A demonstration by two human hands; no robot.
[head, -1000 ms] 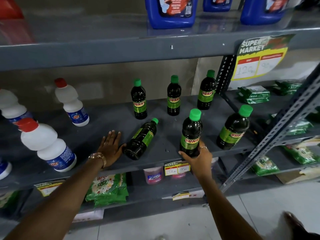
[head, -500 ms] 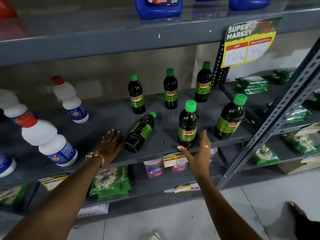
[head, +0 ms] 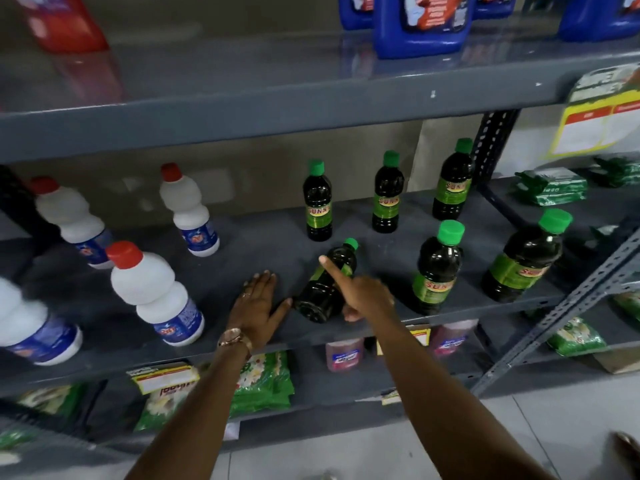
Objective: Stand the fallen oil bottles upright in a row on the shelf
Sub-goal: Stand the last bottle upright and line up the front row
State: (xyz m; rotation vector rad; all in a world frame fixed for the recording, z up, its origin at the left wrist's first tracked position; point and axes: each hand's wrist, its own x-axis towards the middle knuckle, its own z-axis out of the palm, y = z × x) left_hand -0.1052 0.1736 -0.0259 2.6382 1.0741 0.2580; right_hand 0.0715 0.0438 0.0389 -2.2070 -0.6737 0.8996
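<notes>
A: Right hand — where is it against a second ago?

B: Off the upright front bottle. A second ago it gripped that bottle's base; half a second ago it had let go, palm open beside it. Now it has crossed left to the fallen bottle, index finger stretched over the bottle's shoulder, thumb low by its base.

A: Closed on it?

B: Cannot tell; contact unclear.

A: The released bottle?

B: Standing alone now, clear of the hand.

A: Anything in the view itself?

B: Camera has swung left and up; the price sign now sits at the right edge.
</notes>
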